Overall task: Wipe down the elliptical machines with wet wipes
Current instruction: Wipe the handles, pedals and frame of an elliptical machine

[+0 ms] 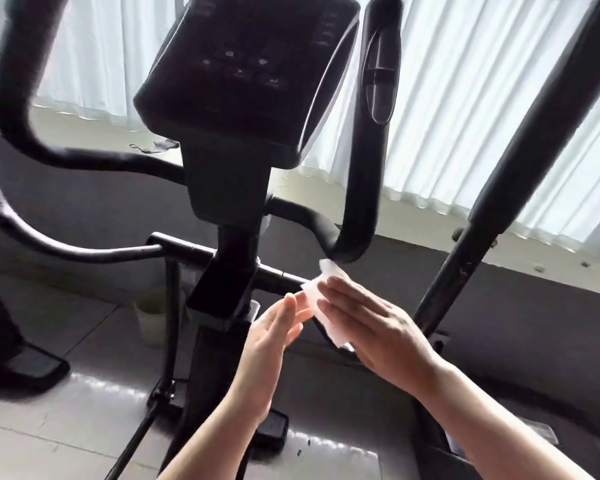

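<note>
A black elliptical machine fills the view, with its console [246, 74] at the top centre and a curved inner handlebar [357, 188] to the right of it. A white wet wipe [321, 299] hangs just below the bend of that handlebar. My right hand [374, 327] lies flat against the wipe with straight fingers. My left hand [274, 334] faces it, fingers straight, fingertips touching the wipe's left side. The wipe sits between the two hands, in front of the horizontal crossbar [274, 275].
A long moving arm [520, 161] runs diagonally at the right, another curved bar [11, 98] at the left. A pedal [25, 365] is at the lower left. White curtains [465, 98] and a low sill lie behind. A pale bin [151, 317] stands on the tiled floor.
</note>
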